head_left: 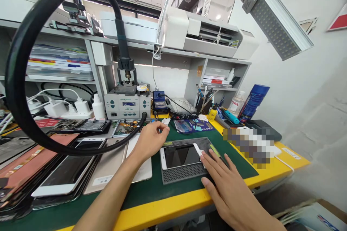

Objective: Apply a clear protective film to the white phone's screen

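Note:
A white-framed smartphone (pixel 182 156) with a dark screen lies face up on a grey perforated mat (pixel 173 176). My right hand (pixel 221 177) rests at the phone's right end, palm down, fingers stretched and spread. A small white piece (pixel 201 154) shows by its fingertips; whether it is a cloth or part of the phone is unclear. Beyond the phone's left end, my left hand (pixel 153 138) is raised, with thumb and fingers drawn together. Its fingertips face away, so anything between them is hidden. A white scrap (pixel 166 121) appears just past the fingers.
Stacked phones and back covers (pixel 69 169) fill the left side. A thick black hose (pixel 16 75) loops in front of a grey rework station (pixel 127 104). Bottles, a blue can (pixel 254 103) and a tool holder (pixel 205 104) stand at back right. A lamp (pixel 280 20) hangs overhead.

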The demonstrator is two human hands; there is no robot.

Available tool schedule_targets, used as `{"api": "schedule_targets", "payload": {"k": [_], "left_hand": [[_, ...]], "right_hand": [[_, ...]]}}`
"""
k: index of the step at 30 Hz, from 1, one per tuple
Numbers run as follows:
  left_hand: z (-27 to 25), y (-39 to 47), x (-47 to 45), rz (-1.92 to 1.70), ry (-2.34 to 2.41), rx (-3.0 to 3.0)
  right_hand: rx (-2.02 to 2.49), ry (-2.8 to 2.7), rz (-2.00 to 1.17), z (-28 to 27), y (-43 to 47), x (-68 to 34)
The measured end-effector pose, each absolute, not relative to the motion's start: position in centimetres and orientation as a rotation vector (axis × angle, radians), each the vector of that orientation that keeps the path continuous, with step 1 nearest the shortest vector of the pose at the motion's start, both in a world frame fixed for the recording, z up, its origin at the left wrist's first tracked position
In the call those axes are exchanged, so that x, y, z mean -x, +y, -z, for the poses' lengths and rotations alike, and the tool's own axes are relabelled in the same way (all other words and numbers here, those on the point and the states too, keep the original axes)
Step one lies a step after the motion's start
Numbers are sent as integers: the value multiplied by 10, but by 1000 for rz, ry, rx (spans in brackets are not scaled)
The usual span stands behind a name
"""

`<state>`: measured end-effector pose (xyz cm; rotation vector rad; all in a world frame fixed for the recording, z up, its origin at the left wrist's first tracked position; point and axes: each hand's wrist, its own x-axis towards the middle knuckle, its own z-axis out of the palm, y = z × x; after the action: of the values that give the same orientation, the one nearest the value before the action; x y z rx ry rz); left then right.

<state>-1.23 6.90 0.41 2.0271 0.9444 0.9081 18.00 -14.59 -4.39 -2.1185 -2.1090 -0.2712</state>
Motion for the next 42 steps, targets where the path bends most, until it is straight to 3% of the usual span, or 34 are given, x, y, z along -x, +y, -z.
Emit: {"api": "schedule_targets", "payload": {"k": [13, 42], "left_hand": [[-2, 70, 11, -922, 938, -2047], [-2, 71, 10, -944, 945, -2038]], "right_hand": [[2046, -2202, 311, 43, -148, -171], [1748, -2264, -278, 25, -99, -95]]}}
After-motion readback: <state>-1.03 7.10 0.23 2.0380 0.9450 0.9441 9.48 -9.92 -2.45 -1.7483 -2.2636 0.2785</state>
